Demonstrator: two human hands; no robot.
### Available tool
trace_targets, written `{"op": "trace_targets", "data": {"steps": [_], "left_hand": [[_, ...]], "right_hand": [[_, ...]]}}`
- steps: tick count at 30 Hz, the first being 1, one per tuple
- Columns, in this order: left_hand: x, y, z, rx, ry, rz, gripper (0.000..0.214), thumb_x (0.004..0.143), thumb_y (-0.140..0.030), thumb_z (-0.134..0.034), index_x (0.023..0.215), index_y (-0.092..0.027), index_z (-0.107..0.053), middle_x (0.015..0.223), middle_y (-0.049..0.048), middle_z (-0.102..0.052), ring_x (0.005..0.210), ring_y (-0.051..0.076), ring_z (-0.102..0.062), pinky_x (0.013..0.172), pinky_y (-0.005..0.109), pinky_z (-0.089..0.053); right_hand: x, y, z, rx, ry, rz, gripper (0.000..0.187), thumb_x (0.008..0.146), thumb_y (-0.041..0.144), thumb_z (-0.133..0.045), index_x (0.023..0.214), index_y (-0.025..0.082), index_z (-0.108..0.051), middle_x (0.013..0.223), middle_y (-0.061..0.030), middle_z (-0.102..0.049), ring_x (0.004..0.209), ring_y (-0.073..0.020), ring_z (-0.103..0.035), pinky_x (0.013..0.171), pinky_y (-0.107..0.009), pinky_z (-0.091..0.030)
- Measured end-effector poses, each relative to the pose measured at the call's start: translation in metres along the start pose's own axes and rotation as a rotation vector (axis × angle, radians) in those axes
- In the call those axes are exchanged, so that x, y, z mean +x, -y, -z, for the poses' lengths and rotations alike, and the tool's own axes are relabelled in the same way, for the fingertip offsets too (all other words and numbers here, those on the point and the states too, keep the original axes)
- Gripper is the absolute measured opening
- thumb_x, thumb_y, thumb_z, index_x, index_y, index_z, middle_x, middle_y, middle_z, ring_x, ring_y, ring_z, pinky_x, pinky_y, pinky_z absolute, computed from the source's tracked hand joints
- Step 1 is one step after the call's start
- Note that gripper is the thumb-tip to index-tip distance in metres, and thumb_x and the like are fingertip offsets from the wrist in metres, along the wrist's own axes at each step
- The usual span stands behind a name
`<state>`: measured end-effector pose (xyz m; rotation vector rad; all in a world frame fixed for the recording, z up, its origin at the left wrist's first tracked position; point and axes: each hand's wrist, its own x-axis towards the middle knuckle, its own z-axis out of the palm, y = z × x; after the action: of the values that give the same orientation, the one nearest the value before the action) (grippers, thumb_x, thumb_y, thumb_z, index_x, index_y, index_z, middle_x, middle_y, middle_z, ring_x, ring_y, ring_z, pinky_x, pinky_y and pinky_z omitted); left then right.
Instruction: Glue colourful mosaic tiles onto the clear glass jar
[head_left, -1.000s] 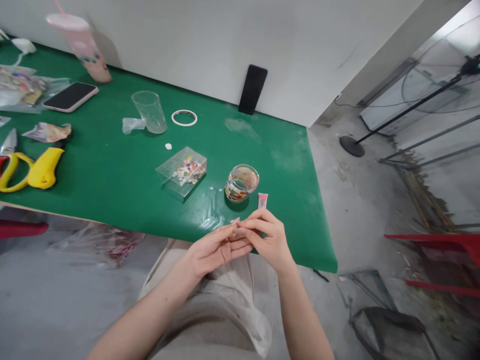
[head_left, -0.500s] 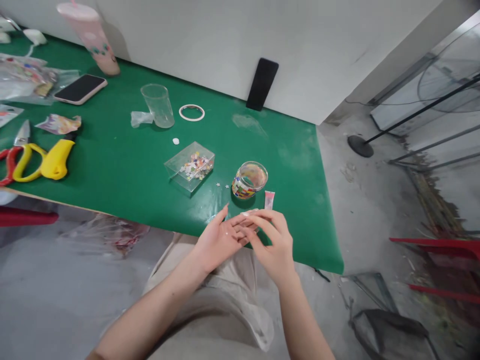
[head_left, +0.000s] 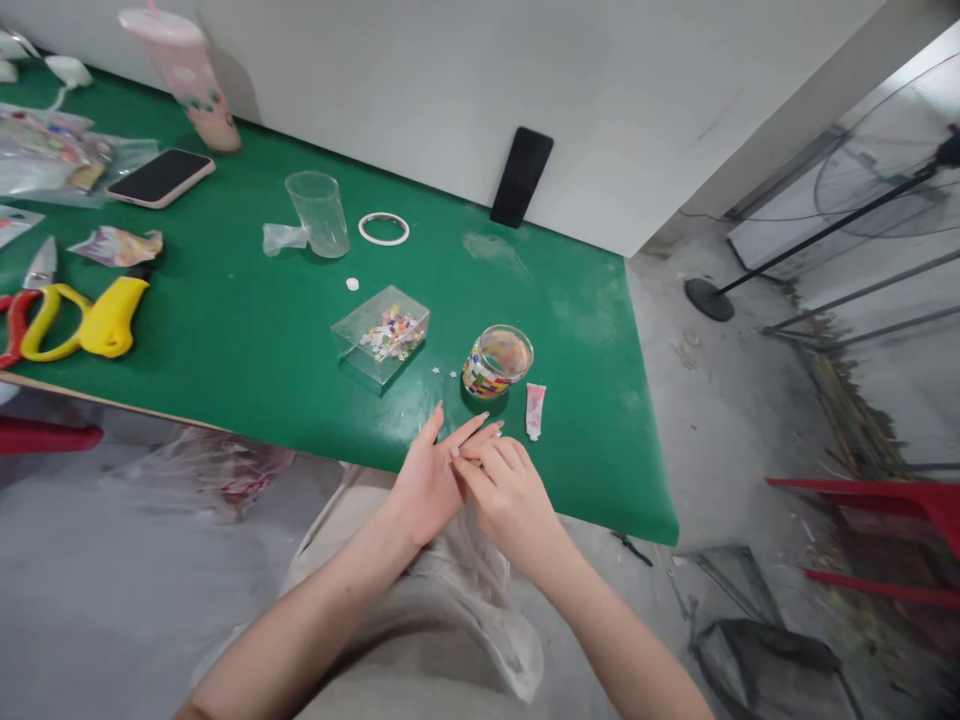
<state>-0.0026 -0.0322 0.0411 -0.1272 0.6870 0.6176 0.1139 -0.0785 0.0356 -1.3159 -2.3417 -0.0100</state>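
Note:
My left hand (head_left: 433,475) is held palm up with its fingers spread, just off the table's front edge. Over its palm, the thumb and fingertips of my right hand (head_left: 511,487) pinch together; whatever is between them is too small to make out. Beyond both hands stands a glass jar (head_left: 487,378) covered in a mosaic of coloured pieces. A small pink-and-white tube (head_left: 534,411) lies to the jar's right. On the left is a transparent plastic box (head_left: 365,352) holding many small coloured pieces, with two tiny stars (head_left: 453,374) between it and the jar.
On the green table (head_left: 247,350) are a transparent cup (head_left: 319,215), a tape roll (head_left: 384,229), a phone (head_left: 161,178), scissors (head_left: 46,340), a yellow-handled tool (head_left: 114,318) and a pink tumbler (head_left: 187,85). A black phone (head_left: 522,177) leans on the wall. Red stools flank the table.
My right hand has moved left and down, its fingertips coming from my left fingers to the palm, where a tiny white speck lay before. The tube now shows fully.

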Motion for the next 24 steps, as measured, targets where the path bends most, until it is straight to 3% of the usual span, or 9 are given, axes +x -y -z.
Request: {"op": "trace_targets", "data": {"steps": [4,7,11,14,18,24], "left_hand": [[0.001,0.001,0.0,0.011,-0.039,0.0,0.06,0.093,-0.05,-0.032,0.131,-0.007,-0.048,0.12,0.0144,-0.062,0.109,0.019,-0.06,0.096,0.026,-0.043],[0.001,0.001,0.001,-0.011,-0.017,0.008,0.058,0.093,-0.05,-0.032,0.133,-0.009,-0.045,0.118,0.0137,-0.063,0.104,0.018,-0.062,0.094,0.026,-0.044],[-0.001,0.001,0.003,-0.064,0.03,0.02,0.052,0.095,-0.045,-0.032,0.132,-0.011,-0.045,0.093,0.0088,-0.068,0.079,0.015,-0.065,0.083,0.027,-0.048],[0.0,0.002,0.005,-0.045,-0.013,-0.031,0.047,0.095,-0.039,-0.033,0.128,-0.008,-0.048,0.073,0.0042,-0.064,0.066,0.014,-0.063,0.077,0.027,-0.05],[0.007,0.0,0.008,-0.012,-0.09,-0.137,0.044,0.095,-0.034,-0.035,0.129,-0.008,-0.046,0.091,0.011,-0.067,0.086,0.018,-0.066,0.089,0.031,-0.048],[0.024,-0.005,0.008,-0.033,-0.064,-0.074,0.048,0.095,-0.034,-0.034,0.125,0.0,-0.049,0.109,0.018,-0.066,0.098,0.02,-0.065,0.097,0.031,-0.046]], "right_hand": [[0.004,0.001,0.003,-0.117,0.073,0.112,0.023,0.085,0.005,-0.046,0.09,0.008,-0.068,0.082,-0.0143,-0.064,0.081,-0.0249,-0.053,0.075,-0.041,-0.048],[0.005,-0.002,0.005,-0.084,0.094,0.127,0.022,0.084,0.005,-0.047,0.093,0.007,-0.068,0.084,-0.0133,-0.065,0.081,-0.0244,-0.054,0.074,-0.04,-0.049],[0.002,-0.011,0.005,0.206,0.036,-0.075,0.022,0.088,0.009,-0.047,0.093,0.013,-0.067,0.088,-0.0102,-0.067,0.082,-0.0207,-0.058,0.075,-0.037,-0.052],[-0.001,-0.021,0.0,0.508,-0.021,-0.307,0.021,0.088,0.011,-0.049,0.092,0.017,-0.069,0.088,-0.0075,-0.067,0.083,-0.017,-0.062,0.076,-0.031,-0.054],[-0.002,-0.032,-0.015,0.747,-0.097,-0.557,0.017,0.085,0.015,-0.053,0.087,0.019,-0.07,0.088,-0.0062,-0.068,0.083,-0.0152,-0.065,0.074,-0.028,-0.054],[-0.004,-0.039,-0.022,0.688,-0.206,-0.643,0.017,0.086,0.024,-0.053,0.092,0.021,-0.068,0.097,-0.0069,-0.068,0.089,-0.0171,-0.064,0.075,-0.028,-0.053]]}}
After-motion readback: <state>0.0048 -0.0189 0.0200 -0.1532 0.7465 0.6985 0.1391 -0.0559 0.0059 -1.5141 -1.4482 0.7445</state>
